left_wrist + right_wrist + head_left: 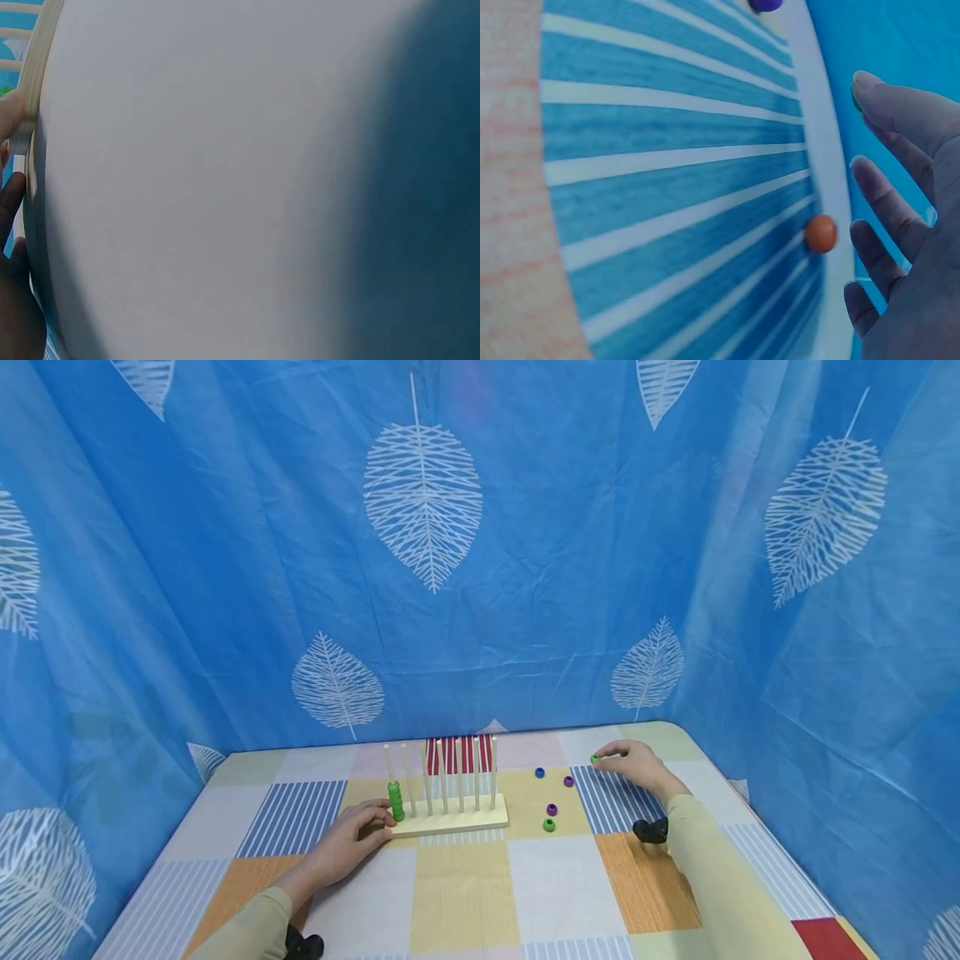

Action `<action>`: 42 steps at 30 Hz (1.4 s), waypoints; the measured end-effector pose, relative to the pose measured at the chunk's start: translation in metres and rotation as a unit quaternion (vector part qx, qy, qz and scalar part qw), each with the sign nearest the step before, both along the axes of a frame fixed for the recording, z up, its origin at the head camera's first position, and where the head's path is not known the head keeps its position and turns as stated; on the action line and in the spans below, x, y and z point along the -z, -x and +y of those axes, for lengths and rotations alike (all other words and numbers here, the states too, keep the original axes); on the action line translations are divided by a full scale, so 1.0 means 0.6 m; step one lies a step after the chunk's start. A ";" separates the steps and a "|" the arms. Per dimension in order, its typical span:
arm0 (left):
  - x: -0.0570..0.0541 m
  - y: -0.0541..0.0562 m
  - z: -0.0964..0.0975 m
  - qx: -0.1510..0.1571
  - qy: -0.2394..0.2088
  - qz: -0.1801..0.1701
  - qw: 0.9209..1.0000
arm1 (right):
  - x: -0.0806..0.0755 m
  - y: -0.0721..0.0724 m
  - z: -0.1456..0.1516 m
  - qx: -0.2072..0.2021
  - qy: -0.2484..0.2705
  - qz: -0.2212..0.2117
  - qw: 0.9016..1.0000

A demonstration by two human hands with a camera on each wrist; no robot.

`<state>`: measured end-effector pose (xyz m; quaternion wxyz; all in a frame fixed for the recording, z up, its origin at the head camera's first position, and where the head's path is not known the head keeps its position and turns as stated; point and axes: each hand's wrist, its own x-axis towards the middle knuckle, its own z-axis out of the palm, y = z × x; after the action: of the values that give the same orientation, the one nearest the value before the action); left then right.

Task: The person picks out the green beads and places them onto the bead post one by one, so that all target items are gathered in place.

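A pale wooden peg rack (pixel 465 819) with several upright pegs stands on the table. Its leftmost peg carries a stack of green beads (pixel 395 800). My left hand (pixel 347 843) grips the left end of the rack's base, with the thumb at the front edge. At the right, my right hand (pixel 636 765) pinches a green bead (pixel 595 759) between thumb and index finger, raised over the cloth. The other right fingers are spread loosely in the right wrist view, near an orange bead (pixel 821 234) lying on the striped patch.
Between rack and right hand lie a blue bead (pixel 540 772), two purple beads (pixel 568 781) (pixel 552 809) and a green bead (pixel 549 825). A patchwork cloth (pixel 465 885) covers the table. Blue leaf-print curtains (pixel 525 568) hang behind and at both sides.
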<state>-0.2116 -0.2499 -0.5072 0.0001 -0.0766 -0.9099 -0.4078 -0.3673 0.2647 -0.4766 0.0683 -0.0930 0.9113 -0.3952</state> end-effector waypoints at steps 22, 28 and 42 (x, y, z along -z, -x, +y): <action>-0.003 0.002 0.002 0.002 0.012 -0.001 1.000 | -0.117 -0.017 -0.041 -0.091 0.023 0.046 0.995; -0.003 0.005 0.002 0.005 0.009 0.001 1.000 | -0.146 -0.021 -0.062 -0.111 0.014 0.067 0.991; -0.004 -0.001 0.005 0.003 0.007 -0.006 1.000 | -0.210 -0.052 -0.117 -0.159 0.010 0.106 0.982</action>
<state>-0.2110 -0.2471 -0.5048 -0.0068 -0.0766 -0.9125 -0.4017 -0.3360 0.1943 -0.3507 0.0322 -0.2788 0.8828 -0.3767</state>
